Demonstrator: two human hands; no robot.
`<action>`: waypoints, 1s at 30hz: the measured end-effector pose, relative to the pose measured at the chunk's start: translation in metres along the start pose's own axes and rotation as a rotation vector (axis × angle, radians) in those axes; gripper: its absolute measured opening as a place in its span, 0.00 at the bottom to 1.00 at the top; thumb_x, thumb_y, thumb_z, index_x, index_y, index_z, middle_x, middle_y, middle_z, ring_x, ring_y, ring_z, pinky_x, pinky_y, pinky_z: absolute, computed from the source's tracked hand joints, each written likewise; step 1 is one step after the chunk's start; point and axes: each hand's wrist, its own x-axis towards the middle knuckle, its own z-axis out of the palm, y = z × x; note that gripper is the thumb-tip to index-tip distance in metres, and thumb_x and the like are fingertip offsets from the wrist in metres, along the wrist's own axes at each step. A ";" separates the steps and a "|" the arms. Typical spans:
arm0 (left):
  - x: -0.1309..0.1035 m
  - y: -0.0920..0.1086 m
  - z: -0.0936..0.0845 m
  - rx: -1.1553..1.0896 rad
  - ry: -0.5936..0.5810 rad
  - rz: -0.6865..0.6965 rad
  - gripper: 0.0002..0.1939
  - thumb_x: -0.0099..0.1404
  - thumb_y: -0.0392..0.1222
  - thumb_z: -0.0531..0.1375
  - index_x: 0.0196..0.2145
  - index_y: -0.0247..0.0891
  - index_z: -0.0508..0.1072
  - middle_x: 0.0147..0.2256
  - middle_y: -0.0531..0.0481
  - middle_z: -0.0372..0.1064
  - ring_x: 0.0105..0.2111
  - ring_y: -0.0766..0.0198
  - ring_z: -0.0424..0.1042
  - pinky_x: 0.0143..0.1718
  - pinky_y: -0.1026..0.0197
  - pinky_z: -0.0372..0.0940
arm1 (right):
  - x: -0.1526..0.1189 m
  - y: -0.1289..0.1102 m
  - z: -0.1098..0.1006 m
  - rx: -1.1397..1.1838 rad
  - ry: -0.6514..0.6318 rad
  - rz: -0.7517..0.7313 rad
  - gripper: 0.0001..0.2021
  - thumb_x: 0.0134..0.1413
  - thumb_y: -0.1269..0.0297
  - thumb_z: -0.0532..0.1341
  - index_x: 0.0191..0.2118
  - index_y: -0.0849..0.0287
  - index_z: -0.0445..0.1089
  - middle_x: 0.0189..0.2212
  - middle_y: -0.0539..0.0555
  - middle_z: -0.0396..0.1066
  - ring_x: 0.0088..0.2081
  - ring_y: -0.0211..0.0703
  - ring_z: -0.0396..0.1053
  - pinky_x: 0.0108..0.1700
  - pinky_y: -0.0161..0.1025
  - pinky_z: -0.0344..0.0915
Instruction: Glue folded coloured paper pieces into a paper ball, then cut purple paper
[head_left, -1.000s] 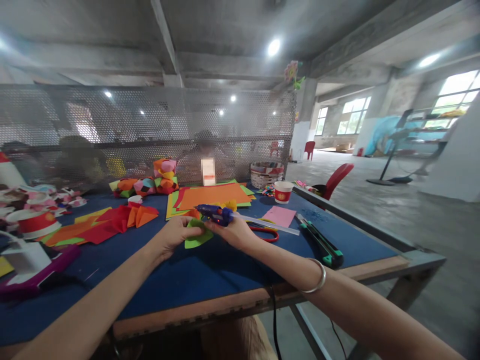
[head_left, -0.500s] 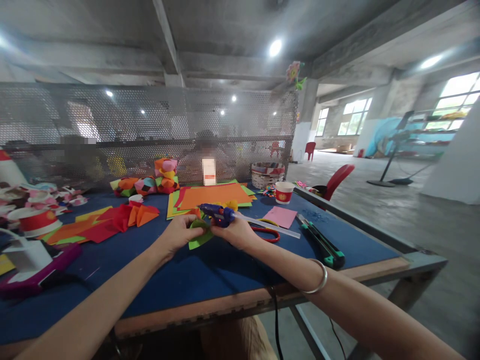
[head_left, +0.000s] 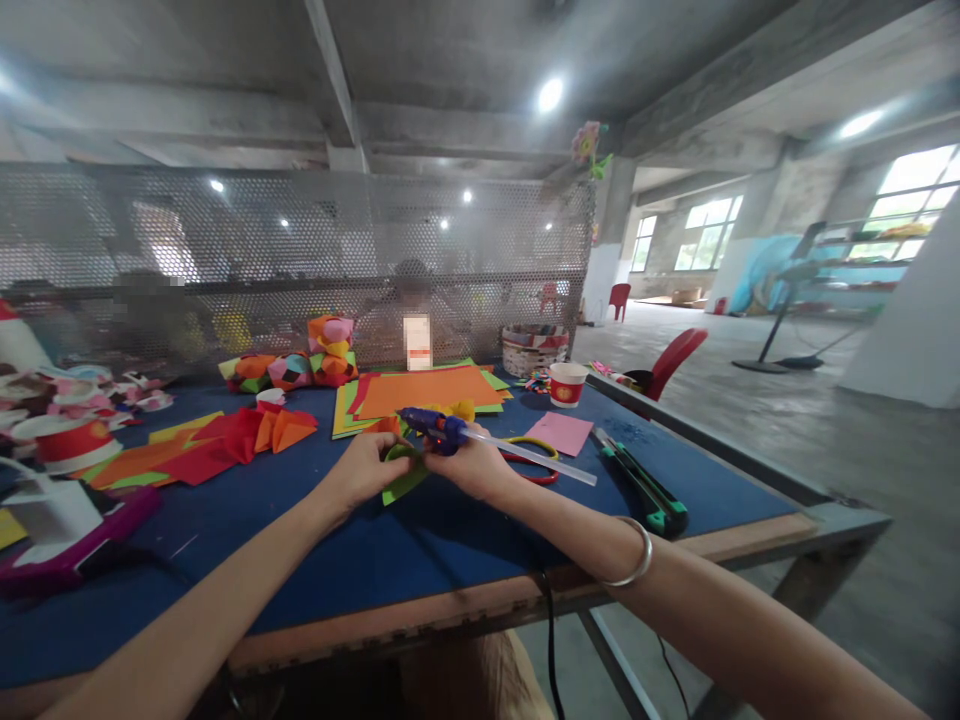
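My left hand (head_left: 369, 466) pinches a piece of green paper (head_left: 403, 482) that curls below the fingers. A bit of orange folded paper (head_left: 386, 426) shows just above that hand. In my right hand (head_left: 474, 462) is a blue glue gun (head_left: 437, 428), its nozzle pointing left above the green paper. A long clear glue stick (head_left: 551, 458) juts out of its back toward the right. Behind the gun lies something yellow (head_left: 459, 410), partly covered. Scissors with red and yellow handles (head_left: 541, 476) rest on the table beside my right hand.
Stacked coloured paper (head_left: 427, 392) lies ahead, with folded paper balls (head_left: 291, 370) to its left. A box cutter (head_left: 643, 480), pink paper (head_left: 564, 433), a paper cup (head_left: 568, 385) and a basket (head_left: 534, 350) stand on the right. A purple power strip (head_left: 82, 560) sits at left.
The green paper has turned slightly and shifted a little to the right in my left hand. The glue stick's rear end sits slightly lower. Both hands keep their grip.
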 end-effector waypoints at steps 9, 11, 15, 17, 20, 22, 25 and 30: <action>0.000 -0.004 -0.005 -0.061 0.006 -0.061 0.10 0.38 0.43 0.65 0.22 0.37 0.78 0.20 0.53 0.73 0.24 0.64 0.67 0.29 0.63 0.59 | -0.002 -0.004 0.001 -0.053 -0.013 0.000 0.04 0.41 0.68 0.65 0.29 0.56 0.73 0.29 0.51 0.78 0.33 0.44 0.74 0.38 0.39 0.70; 0.000 -0.005 -0.007 -0.049 -0.003 -0.052 0.10 0.39 0.43 0.65 0.23 0.37 0.79 0.20 0.53 0.72 0.23 0.64 0.67 0.29 0.62 0.59 | -0.002 -0.004 0.001 -0.056 -0.018 -0.014 0.04 0.41 0.68 0.65 0.29 0.56 0.73 0.28 0.50 0.78 0.32 0.44 0.74 0.38 0.38 0.71; 0.000 -0.006 -0.006 0.000 -0.011 0.005 0.10 0.42 0.45 0.65 0.24 0.38 0.79 0.22 0.52 0.74 0.25 0.61 0.69 0.30 0.61 0.61 | -0.001 -0.003 0.000 -0.046 -0.002 -0.027 0.03 0.42 0.69 0.65 0.28 0.55 0.73 0.28 0.51 0.78 0.33 0.45 0.74 0.38 0.40 0.71; 0.001 -0.007 -0.005 0.045 -0.013 0.062 0.10 0.44 0.47 0.65 0.24 0.39 0.79 0.23 0.52 0.75 0.26 0.60 0.70 0.30 0.61 0.63 | 0.000 -0.001 -0.001 -0.058 0.017 -0.036 0.03 0.42 0.68 0.65 0.27 0.55 0.73 0.28 0.51 0.77 0.32 0.45 0.74 0.38 0.41 0.71; 0.002 -0.008 -0.004 0.145 0.011 0.190 0.12 0.47 0.48 0.65 0.27 0.38 0.80 0.25 0.50 0.77 0.27 0.60 0.71 0.32 0.60 0.63 | 0.001 0.000 -0.002 -0.067 0.023 -0.046 0.03 0.42 0.68 0.65 0.27 0.55 0.73 0.27 0.50 0.77 0.32 0.46 0.74 0.37 0.41 0.71; 0.003 -0.009 -0.003 0.210 0.033 0.263 0.13 0.50 0.49 0.64 0.29 0.38 0.81 0.27 0.49 0.78 0.27 0.59 0.72 0.32 0.60 0.63 | 0.001 0.000 -0.003 -0.070 0.023 -0.039 0.04 0.41 0.68 0.65 0.29 0.55 0.74 0.27 0.50 0.78 0.32 0.46 0.74 0.38 0.41 0.71; 0.002 -0.008 -0.004 0.279 0.051 0.323 0.13 0.55 0.49 0.61 0.29 0.38 0.80 0.28 0.47 0.79 0.28 0.58 0.73 0.32 0.60 0.63 | 0.000 -0.001 -0.002 -0.080 0.023 -0.024 0.06 0.41 0.67 0.65 0.30 0.55 0.75 0.29 0.52 0.78 0.33 0.47 0.74 0.39 0.42 0.70; -0.002 -0.005 -0.004 0.336 0.099 0.336 0.09 0.57 0.44 0.60 0.27 0.39 0.80 0.30 0.47 0.81 0.33 0.55 0.77 0.38 0.59 0.66 | -0.001 -0.002 -0.001 -0.049 -0.004 -0.036 0.06 0.41 0.66 0.64 0.30 0.56 0.74 0.29 0.51 0.77 0.32 0.45 0.72 0.36 0.40 0.68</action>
